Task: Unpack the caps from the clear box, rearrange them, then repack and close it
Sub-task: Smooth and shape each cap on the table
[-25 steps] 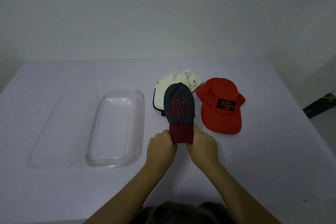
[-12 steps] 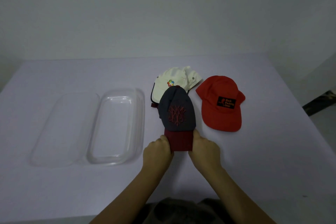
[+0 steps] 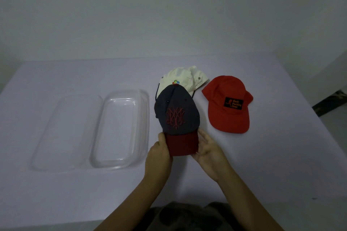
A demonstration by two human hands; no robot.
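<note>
At table (image 3: 262, 155) centre, between open clear box (image 3: 120, 127) and red cap (image 3: 228, 103): grey cap (image 3: 176, 112).
- Left hand (image 3: 159, 154) grips maroon brim (image 3: 181, 145); right hand (image 3: 208, 150) props other edge, fingers fairly straight.
- Risk: crown overlaps cream cap (image 3: 180, 78) (might drag it); uneven hold, cap could tip.

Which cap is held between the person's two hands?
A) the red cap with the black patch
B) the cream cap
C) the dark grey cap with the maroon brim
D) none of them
C: the left hand grips one side of the maroon brim of the dark grey cap and the right hand presses the other side; the red cap and cream cap lie untouched.
</note>
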